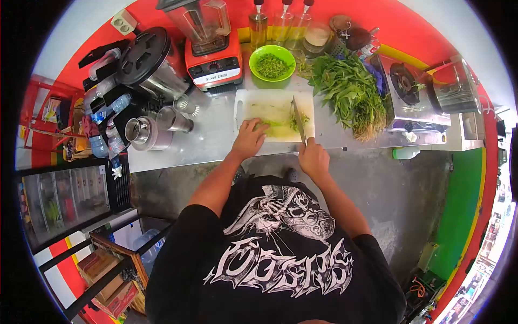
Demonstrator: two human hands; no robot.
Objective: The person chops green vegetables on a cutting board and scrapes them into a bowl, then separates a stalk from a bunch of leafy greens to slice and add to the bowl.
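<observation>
A white cutting board (275, 99) lies on the metal counter, with chopped greens (303, 117) on its right part. My right hand (314, 157) is closed round the handle of a knife (298, 117), whose blade points away from me over the greens. On the board's left part, my left hand (250, 138) rests with bent fingers at a few green stems (268, 124); its fingertips are close to them, and whether it pinches them is too small to tell. Behind the board stands a lime green bowl (272, 80) holding chopped greens.
A pile of leafy greens (345, 86) lies right of the board, before a gas stove (403, 110). Behind stand a red blender (215, 63) and glass bottles (258, 29). Metal cups (145, 133) and a large black-lidded pot (148, 59) are at the left.
</observation>
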